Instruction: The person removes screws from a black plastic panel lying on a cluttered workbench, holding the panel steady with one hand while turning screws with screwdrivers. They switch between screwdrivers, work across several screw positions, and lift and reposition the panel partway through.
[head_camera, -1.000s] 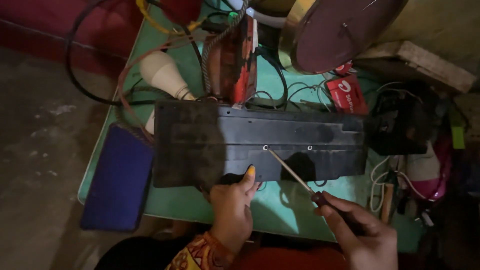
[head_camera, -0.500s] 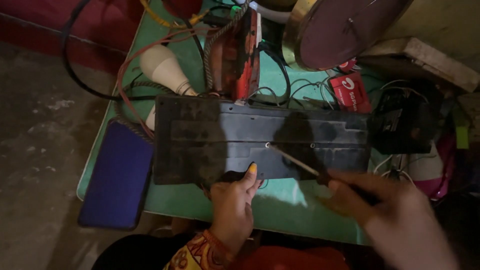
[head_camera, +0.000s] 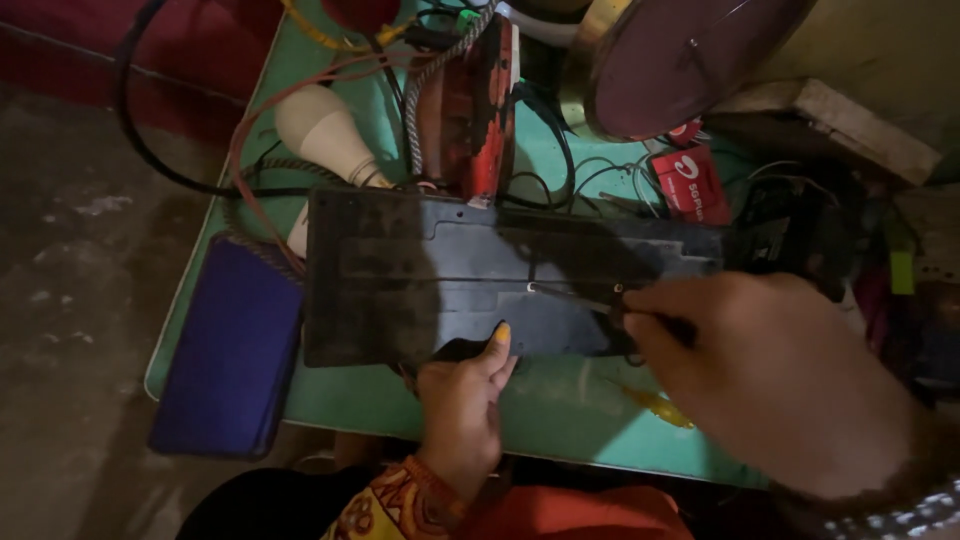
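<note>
A long black plastic panel, like the underside of a keyboard, lies across a green table. My left hand presses on its near edge, thumb up against the panel. My right hand is raised close to the camera and grips a screwdriver. Its thin metal shaft points left, with the tip at a screw hole near the panel's middle. The handle is hidden inside my fist.
A dark blue flat case lies at the table's left edge. Behind the panel are a white bulb, a red and black device, tangled wires, a red box and a round maroon disc. A small yellow object lies on the table.
My right hand has risen and moved left over the panel, laying the screwdriver lower and flatter. The left hand has stayed on the panel's near edge.
</note>
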